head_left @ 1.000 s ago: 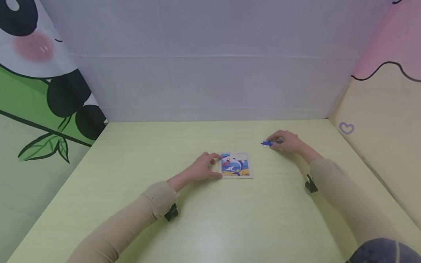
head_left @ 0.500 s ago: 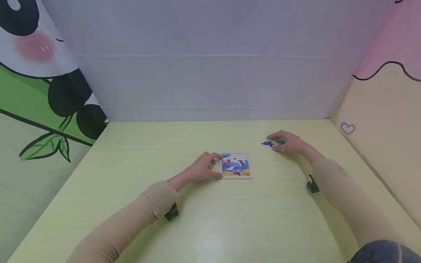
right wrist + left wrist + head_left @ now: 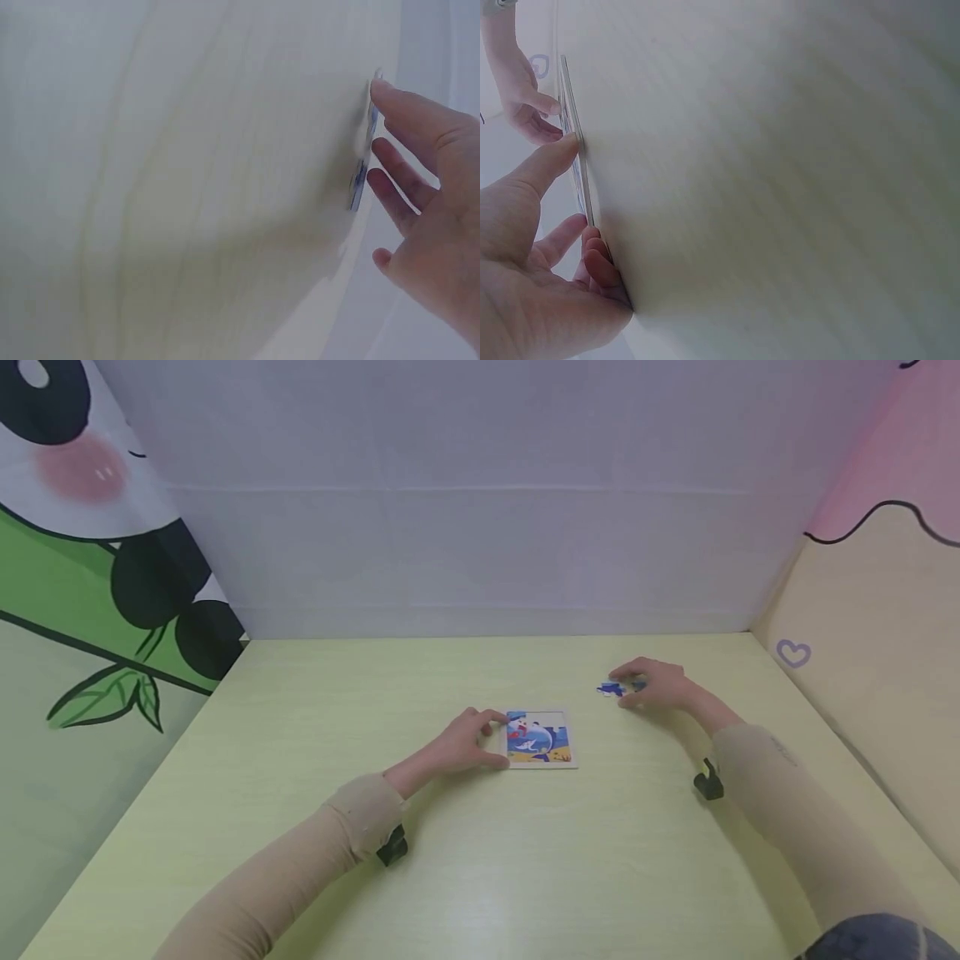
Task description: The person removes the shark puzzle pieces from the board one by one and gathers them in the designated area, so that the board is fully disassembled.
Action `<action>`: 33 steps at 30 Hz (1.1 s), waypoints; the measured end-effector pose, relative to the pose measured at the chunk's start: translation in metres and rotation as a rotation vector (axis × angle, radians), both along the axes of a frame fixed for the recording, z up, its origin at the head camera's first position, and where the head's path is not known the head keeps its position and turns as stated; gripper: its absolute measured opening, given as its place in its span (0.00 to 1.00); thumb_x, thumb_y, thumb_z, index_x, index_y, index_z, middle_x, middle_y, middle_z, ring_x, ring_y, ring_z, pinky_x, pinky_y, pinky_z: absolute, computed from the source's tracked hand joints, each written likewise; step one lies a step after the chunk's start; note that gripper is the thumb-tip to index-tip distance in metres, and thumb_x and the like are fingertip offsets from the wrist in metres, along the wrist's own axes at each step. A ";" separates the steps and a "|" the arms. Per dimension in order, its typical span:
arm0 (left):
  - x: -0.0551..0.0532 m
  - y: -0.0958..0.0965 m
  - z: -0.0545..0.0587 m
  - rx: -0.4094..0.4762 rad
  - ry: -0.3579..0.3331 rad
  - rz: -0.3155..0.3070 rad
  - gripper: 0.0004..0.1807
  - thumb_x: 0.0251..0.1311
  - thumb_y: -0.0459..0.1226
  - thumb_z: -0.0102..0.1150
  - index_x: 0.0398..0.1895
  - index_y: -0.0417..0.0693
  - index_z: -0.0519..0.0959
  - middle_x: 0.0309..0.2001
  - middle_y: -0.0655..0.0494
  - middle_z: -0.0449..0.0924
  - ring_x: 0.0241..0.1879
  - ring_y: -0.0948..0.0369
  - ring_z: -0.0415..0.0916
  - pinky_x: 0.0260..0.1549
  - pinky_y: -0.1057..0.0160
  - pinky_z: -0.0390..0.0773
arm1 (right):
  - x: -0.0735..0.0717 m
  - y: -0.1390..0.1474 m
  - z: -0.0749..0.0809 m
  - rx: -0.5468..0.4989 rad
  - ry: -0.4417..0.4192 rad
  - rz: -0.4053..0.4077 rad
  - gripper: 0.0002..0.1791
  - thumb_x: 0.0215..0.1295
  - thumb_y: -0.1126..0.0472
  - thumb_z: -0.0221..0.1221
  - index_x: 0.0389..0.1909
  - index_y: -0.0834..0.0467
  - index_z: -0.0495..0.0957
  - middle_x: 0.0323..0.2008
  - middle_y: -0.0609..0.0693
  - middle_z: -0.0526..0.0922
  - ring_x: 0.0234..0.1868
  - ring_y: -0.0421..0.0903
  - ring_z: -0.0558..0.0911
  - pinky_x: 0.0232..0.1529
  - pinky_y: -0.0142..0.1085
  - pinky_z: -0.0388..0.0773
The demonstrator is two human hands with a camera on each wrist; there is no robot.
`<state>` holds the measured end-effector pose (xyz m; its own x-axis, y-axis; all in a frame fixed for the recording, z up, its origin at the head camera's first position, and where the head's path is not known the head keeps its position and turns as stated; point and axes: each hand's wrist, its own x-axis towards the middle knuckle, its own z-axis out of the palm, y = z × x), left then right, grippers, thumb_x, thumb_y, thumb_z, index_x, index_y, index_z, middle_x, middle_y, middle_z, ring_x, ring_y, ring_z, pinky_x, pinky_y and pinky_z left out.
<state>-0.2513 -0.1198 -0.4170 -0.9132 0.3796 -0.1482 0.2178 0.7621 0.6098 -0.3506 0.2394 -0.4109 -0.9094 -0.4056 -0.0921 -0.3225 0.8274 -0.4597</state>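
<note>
A square jigsaw puzzle (image 3: 536,739) with a white rim and a sea picture lies on the table. Its upper right part is a pale bare patch. My left hand (image 3: 468,743) holds the puzzle by its left side, index finger at the upper corner and thumb at the lower one. Farther back on the right, my right hand (image 3: 652,683) is spread over loose blue puzzle pieces (image 3: 611,689), its thumb and fingertips apart on either side of them. From the right wrist, the thumb (image 3: 382,94) overlaps one end of the pieces (image 3: 361,172), with the fingers beside them.
The pale wooden table (image 3: 480,860) ends at a plain light backdrop (image 3: 480,552). Cartoon-printed panels stand at the left (image 3: 90,568) and right (image 3: 877,652). Dark wrist camera mounts hang under both sleeves. A dark blue rounded shape (image 3: 877,939) shows at the lower right.
The right hand's thumb and index finger have spread slightly apart around the loose pieces. The left hand and puzzle have stayed in place.
</note>
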 end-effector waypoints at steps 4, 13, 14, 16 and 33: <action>0.000 0.001 0.000 0.008 -0.001 -0.002 0.39 0.51 0.45 0.74 0.68 0.54 0.70 0.50 0.48 0.72 0.46 0.56 0.68 0.50 0.58 0.70 | 0.003 -0.010 0.002 -0.002 0.039 0.009 0.31 0.60 0.54 0.67 0.64 0.58 0.73 0.64 0.63 0.73 0.68 0.66 0.67 0.64 0.71 0.47; -0.001 0.001 -0.002 0.021 0.000 0.009 0.39 0.50 0.45 0.75 0.67 0.53 0.70 0.49 0.49 0.72 0.45 0.57 0.69 0.49 0.59 0.71 | 0.014 -0.044 -0.002 -0.092 0.119 0.008 0.31 0.63 0.55 0.65 0.66 0.59 0.72 0.63 0.61 0.76 0.66 0.61 0.71 0.64 0.69 0.52; -0.001 0.001 -0.003 0.020 -0.002 0.012 0.39 0.50 0.45 0.75 0.67 0.53 0.70 0.49 0.49 0.73 0.46 0.57 0.69 0.50 0.58 0.71 | 0.017 -0.049 -0.002 -0.109 0.120 0.008 0.31 0.63 0.55 0.65 0.66 0.58 0.72 0.62 0.60 0.77 0.66 0.60 0.71 0.64 0.69 0.52; -0.002 0.000 -0.004 0.019 -0.003 0.018 0.39 0.49 0.45 0.75 0.67 0.53 0.70 0.50 0.49 0.73 0.46 0.57 0.69 0.51 0.58 0.71 | 0.021 -0.059 -0.002 -0.139 0.114 0.012 0.30 0.62 0.55 0.65 0.65 0.57 0.73 0.62 0.59 0.77 0.66 0.60 0.72 0.65 0.67 0.55; 0.001 -0.009 -0.004 0.015 0.011 -0.005 0.39 0.49 0.45 0.76 0.66 0.53 0.70 0.50 0.47 0.72 0.43 0.59 0.68 0.44 0.62 0.71 | 0.060 -0.131 -0.012 -0.266 -0.024 0.044 0.22 0.62 0.55 0.66 0.57 0.54 0.79 0.54 0.52 0.82 0.57 0.51 0.78 0.60 0.48 0.74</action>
<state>-0.2508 -0.1292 -0.4209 -0.9130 0.3859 -0.1324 0.2278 0.7515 0.6191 -0.2908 0.1085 -0.4230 -0.8892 -0.4576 0.0017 -0.3421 0.6622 -0.6667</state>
